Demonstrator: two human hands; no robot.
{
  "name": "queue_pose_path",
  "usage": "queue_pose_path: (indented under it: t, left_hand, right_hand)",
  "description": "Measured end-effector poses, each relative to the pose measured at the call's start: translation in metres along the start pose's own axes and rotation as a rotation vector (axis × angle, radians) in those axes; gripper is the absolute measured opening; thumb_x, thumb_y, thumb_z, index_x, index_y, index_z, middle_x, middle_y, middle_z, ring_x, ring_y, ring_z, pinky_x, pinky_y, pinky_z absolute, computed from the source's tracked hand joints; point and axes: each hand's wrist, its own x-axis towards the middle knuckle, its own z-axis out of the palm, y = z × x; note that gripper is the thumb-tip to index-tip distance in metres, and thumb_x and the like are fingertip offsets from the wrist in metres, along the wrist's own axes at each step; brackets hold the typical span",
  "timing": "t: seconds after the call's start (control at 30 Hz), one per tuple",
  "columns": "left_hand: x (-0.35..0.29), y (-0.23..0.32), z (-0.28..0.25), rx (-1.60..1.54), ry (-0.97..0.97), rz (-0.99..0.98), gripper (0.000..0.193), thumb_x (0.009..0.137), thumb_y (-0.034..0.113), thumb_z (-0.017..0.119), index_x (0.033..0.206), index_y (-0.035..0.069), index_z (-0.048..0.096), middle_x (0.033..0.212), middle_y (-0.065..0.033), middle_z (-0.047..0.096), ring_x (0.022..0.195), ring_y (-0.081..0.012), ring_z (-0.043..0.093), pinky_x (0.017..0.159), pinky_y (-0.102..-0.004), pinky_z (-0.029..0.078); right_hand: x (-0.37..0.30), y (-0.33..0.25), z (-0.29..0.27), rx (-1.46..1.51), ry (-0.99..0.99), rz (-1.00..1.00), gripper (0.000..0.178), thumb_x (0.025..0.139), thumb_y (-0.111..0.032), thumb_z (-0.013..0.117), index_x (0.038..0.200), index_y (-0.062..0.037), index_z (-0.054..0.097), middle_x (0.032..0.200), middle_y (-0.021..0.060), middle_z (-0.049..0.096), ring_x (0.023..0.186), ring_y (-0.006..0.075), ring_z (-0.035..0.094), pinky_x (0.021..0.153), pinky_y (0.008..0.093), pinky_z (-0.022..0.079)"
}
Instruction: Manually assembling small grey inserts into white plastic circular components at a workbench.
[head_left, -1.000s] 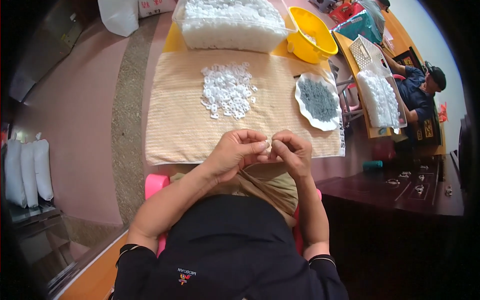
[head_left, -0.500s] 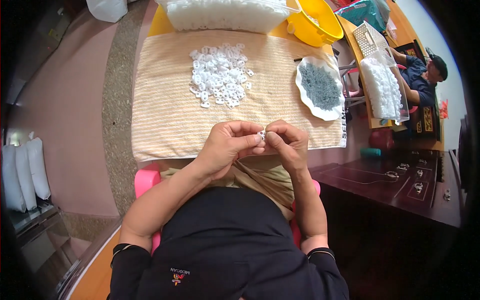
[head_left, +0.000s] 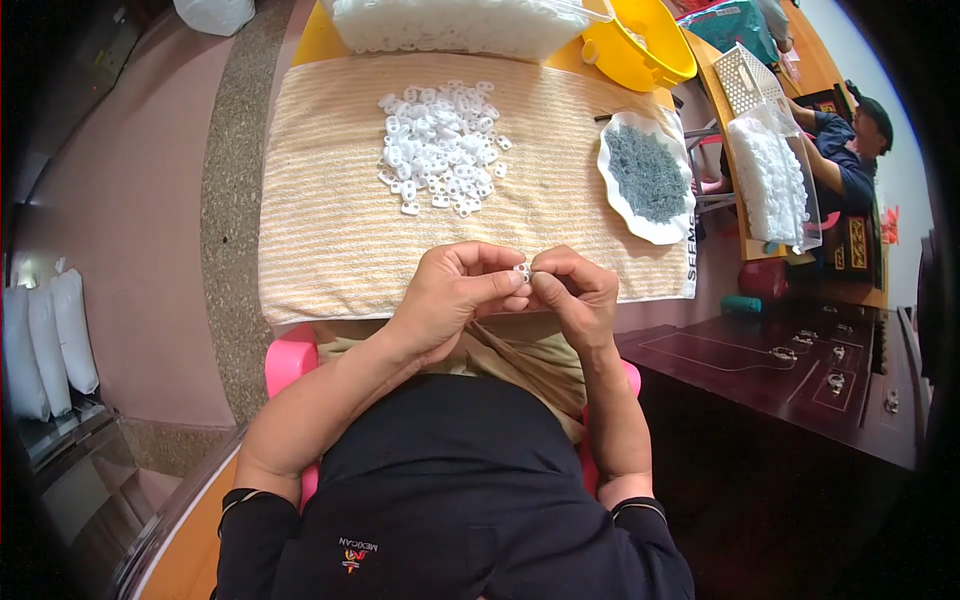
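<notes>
The step in hand looks like close two-handed work on one small white piece (head_left: pixel 523 271), held above the near edge of the striped towel (head_left: pixel 330 235) that covers the bench (head_left: pixel 312 42). The left hand (head_left: pixel 452 290) has its fingers pinched narrow around the piece, which shows two dark holes between the fingertips. The right hand (head_left: pixel 580 292) brings thumb and forefinger narrowly together at the piece's 3 o'clock side; whether they grip it or some tiny part, I cannot tell. Taking the piece as the clock's centre, a white pile (head_left: pixel 445 150) of similar pieces lies at 11 o'clock, and a wavy-rimmed plate (head_left: pixel 668 233) of grey bits (head_left: pixel 650 175) sits at 2 o'clock, with a yellow tub (head_left: pixel 668 72) beyond at 1. As I judge it, the next move calls for a steady left pinch and small, exact pressure from the right fingertips.
</notes>
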Motion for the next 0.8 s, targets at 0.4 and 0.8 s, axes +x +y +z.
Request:
queue_pose_path:
  t: [0.4,0.8]
  left_hand:
    - [-0.0002,-0.0004,-0.0006,-0.008,0.015,-0.001,0.015,0.087,0.001,0.063,0.101,-0.004,0.061,0.091,-0.0099,0.065,0.080,-0.0157,0.066,0.074,-0.0273,0.058]
    - [-0.0005,0.0011,0.0002,0.030,0.018,-0.008,0.016,0.087,0.002,0.064,0.102,-0.002,0.062,0.089,-0.0100,0.067,0.079,-0.0158,0.066,0.073,-0.0271,0.057]
  right_hand:
    - [-0.0017,-0.0062,0.0048,0.052,0.036,0.043,0.006,0.086,0.002,0.063,0.092,0.0048,0.064,0.089,0.0091,0.062,0.079,0.0115,0.059,0.067,0.0208,0.049]
    - [-0.0005,-0.0079,0.0060,-0.021,0.041,0.021,0.005,0.085,-0.001,0.065,0.086,0.0043,0.065,0.085,0.0069,0.063,0.080,0.0115,0.060,0.072,0.0232,0.050]
